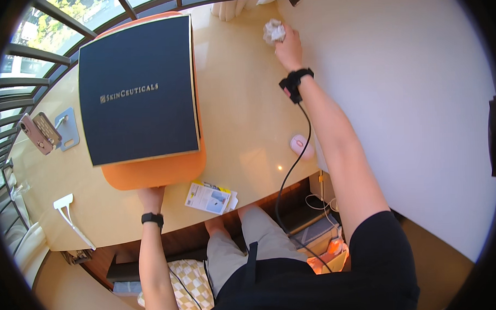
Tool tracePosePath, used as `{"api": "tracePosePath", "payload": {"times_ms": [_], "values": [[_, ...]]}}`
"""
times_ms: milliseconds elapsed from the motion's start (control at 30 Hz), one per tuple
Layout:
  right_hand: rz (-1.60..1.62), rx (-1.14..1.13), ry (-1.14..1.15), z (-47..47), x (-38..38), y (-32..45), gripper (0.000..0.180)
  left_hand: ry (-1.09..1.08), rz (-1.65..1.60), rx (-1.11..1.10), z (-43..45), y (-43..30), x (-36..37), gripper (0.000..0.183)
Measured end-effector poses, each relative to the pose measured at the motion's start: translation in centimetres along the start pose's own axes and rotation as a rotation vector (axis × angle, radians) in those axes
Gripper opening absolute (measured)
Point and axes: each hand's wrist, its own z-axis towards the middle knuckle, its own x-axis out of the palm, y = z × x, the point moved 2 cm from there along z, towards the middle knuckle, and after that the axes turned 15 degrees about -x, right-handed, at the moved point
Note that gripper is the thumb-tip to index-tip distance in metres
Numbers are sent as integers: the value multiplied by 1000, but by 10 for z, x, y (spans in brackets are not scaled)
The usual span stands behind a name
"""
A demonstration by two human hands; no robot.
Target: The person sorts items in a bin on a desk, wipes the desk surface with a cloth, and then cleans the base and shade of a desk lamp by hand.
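Observation:
My right hand [290, 49] is closed around a crumpled white tissue or cloth [274, 32] at the far right of the desk, beside the white wall. At the left, an orange, round-cornered object [158, 172] carries a large flat black SkinCeuticals box [140, 122] with a pale gold edge. My left hand [152, 198] reaches in under the near edge of the orange object. Its fingers are hidden there, so their grip does not show.
Near the desk's front edge lies a small white-and-yellow carton [208, 198] with an end flap out. A pink mouse [301, 146] sits by the wall, near a black cable from my right wrist. Leftward are a phone [36, 133] on a blue-grey stand [68, 129] and a white squeegee-like tool [72, 220].

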Motion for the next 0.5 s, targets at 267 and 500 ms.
{"api": "tracePosePath", "payload": {"times_ms": [267, 500], "values": [[-492, -81, 430, 84, 95, -57, 69, -14, 269, -24, -12, 37, 2, 19], [-578, -173, 243, 13, 107, -21, 51, -8, 302, -21, -24, 56, -1, 23]]}}
